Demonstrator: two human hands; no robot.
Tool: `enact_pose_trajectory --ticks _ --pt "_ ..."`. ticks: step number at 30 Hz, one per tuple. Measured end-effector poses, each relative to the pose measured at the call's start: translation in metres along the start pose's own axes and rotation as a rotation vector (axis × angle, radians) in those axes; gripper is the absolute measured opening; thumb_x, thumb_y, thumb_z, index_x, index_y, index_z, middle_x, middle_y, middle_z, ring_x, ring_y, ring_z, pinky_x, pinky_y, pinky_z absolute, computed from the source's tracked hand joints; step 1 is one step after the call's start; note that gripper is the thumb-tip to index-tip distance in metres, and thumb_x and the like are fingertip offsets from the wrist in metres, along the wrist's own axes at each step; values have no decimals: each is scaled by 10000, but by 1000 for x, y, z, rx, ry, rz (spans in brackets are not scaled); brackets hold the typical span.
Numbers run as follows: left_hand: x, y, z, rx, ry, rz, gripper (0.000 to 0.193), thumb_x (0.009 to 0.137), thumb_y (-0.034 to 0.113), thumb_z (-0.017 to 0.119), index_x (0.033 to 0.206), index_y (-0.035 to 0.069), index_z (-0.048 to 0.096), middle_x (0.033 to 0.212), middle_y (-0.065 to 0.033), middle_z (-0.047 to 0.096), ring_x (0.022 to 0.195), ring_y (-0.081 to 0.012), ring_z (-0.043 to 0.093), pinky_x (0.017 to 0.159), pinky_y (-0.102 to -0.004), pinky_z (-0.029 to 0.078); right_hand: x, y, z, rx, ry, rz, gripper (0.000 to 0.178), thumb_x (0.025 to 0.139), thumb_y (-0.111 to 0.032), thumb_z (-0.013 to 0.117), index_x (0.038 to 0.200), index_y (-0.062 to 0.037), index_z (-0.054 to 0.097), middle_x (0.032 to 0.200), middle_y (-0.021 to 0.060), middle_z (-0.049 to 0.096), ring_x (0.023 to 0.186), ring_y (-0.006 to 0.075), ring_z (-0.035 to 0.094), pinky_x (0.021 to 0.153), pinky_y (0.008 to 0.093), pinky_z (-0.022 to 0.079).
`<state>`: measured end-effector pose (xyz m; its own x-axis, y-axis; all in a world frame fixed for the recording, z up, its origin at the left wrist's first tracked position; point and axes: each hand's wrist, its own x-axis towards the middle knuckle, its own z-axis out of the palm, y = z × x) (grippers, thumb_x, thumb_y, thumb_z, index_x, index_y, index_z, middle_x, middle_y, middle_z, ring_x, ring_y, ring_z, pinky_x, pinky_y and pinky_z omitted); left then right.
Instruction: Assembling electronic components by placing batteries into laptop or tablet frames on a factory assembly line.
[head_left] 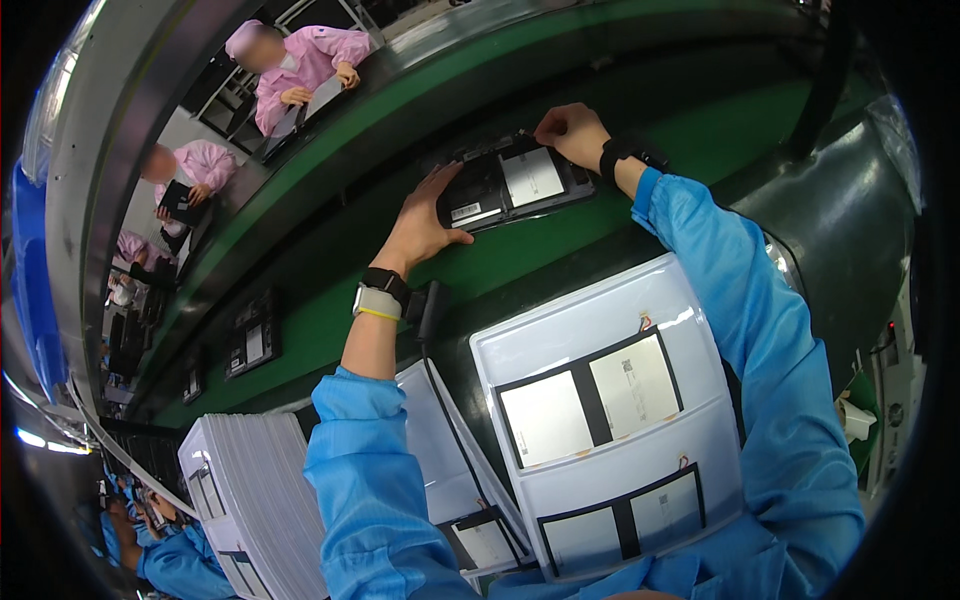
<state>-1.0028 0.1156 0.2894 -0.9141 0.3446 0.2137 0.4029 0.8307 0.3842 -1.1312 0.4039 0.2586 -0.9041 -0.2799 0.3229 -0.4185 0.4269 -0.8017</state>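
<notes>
A flat black device casing (pixel 490 211), like an opened tablet, lies on the green belt (pixel 330 262). Set in its right half is a silver battery pack (pixel 533 177). My left hand (pixel 418 222) rests against the casing's left end, fingers stretched along it and thumb spread at the near corner. At the far right edge, my right hand (pixel 574 135) has its fingers pinched together over the casing. Whatever lies between those fingertips is too small to make out. Both forearms wear blue sleeves, with bands at the wrists.
Nearest me is a white tray (pixel 705 420) holding flat battery packs (pixel 635 384). A tall stack of white trays (pixel 262 470) stands left. Further casings (pixel 252 335) lie along the belt. Across it, people in pink (pixel 318 62) work. A dark post (pixel 822 95) rises far right.
</notes>
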Motion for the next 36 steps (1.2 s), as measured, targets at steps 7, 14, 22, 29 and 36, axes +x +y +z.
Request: enact_pose_trajectory --ticks 7,14,22,29,36 --pt "1 4 -5 -70 -80 -96 1103 568 188 949 1529 139 409 1513 -173 471 1420 -354 417 1197 -431 354 -12 10 3 -35 -58 -196 236 800 -224 810 940 -41 759 953 136 729 880 270 712 807 376 560" --pt "-1 0 -12 -34 -129 -86 1055 580 153 932 1506 129 428 1467 -186 499 1389 -372 436 1196 -440 347 -36 -27 -15 -398 -430 -367 1036 620 -519 921 1352 79 496 1404 251 426 1347 402 436 1144 422 402" --pt "-2 -7 -15 17 -151 -83 1032 540 156 947 1454 91 474 1474 -149 510 1395 -365 423 1195 -441 353 -36 -31 -8 -368 -420 -410 1006 638 -524 910 1310 118 524 1382 269 429 1313 410 455 1125 426 410" --pt "-11 -7 -6 337 -355 -119 1006 781 449 806 1579 81 317 1674 -160 206 1562 -329 131 1272 -458 153 -41 -30 1 -524 -428 -477 1087 741 -577 823 1439 136 392 1475 322 347 1412 434 342 1193 445 315" --pt "-18 10 25 385 -107 -115 1021 898 706 559 1568 -11 280 1651 -220 227 1549 -365 163 1258 -497 142 -47 -53 14 -722 -668 -584 848 973 -515 573 1517 80 311 1631 248 252 1530 392 207 1238 453 225"
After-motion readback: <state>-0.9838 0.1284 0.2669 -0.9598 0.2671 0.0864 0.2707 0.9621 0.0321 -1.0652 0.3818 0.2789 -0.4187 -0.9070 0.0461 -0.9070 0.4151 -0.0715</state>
